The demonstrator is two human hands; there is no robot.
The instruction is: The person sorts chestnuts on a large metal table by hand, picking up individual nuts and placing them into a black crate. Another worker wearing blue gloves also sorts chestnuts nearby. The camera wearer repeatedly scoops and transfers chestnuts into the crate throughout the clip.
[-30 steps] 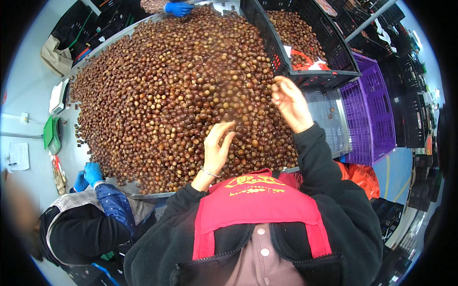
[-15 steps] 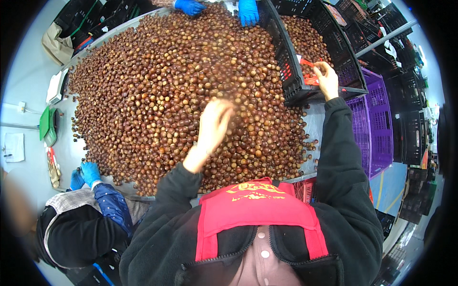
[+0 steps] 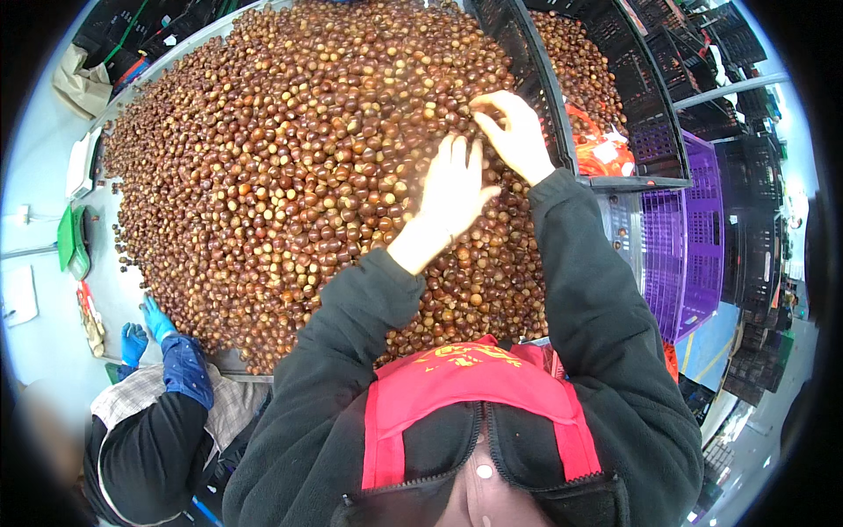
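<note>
A wide heap of round brown nuts (image 3: 281,176) covers much of a metal table (image 3: 128,281). My left hand (image 3: 446,195) reaches over the middle of the heap, palm down, fingers stretched out. Just above and right of it, my right hand (image 3: 514,132) is on the nuts beside a black crate (image 3: 669,162), its fingers curved and apart. I make out nothing held in either hand. The crate holds more nuts (image 3: 575,61) and red-orange material (image 3: 601,154).
A co-worker (image 3: 154,430) in blue gloves works at the table's lower left edge. A green scoop (image 3: 75,237) and white flat device (image 3: 83,162) sit along the left edge. Purple crates (image 3: 698,255) stand to the right, with stacked black crates (image 3: 751,211) beyond.
My right hand has left the crate and moved back left onto the heap. My left hand has moved up and right. The gloved hands at the top are out of sight.
</note>
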